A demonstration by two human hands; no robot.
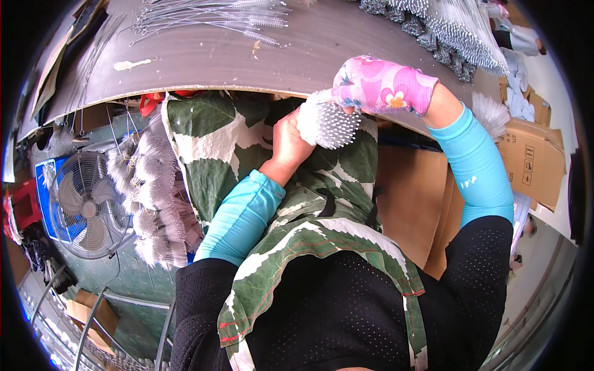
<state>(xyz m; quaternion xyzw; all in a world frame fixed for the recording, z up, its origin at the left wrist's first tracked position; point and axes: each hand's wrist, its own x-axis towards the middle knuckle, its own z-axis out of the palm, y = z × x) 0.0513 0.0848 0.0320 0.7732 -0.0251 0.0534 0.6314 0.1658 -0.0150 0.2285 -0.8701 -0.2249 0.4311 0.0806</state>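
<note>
My left hand (289,141) is bare and closed around the lower part of a bundle of white bristle brushes (328,123), held below the table's edge over my leaf-patterned apron (216,148). My right hand (380,83), in a pink flowered glove, is pressed on the top of the same bundle, its fingers curled over the bristle heads. Both forearms wear light blue sleeves.
A grey worktable (204,59) curves across the top, with loose wire brushes (210,18) at its far side and a heap of brushes (445,31) at the right. More white brushes (154,204) hang at my left beside a floor fan (86,207). Cardboard boxes (532,154) stand right.
</note>
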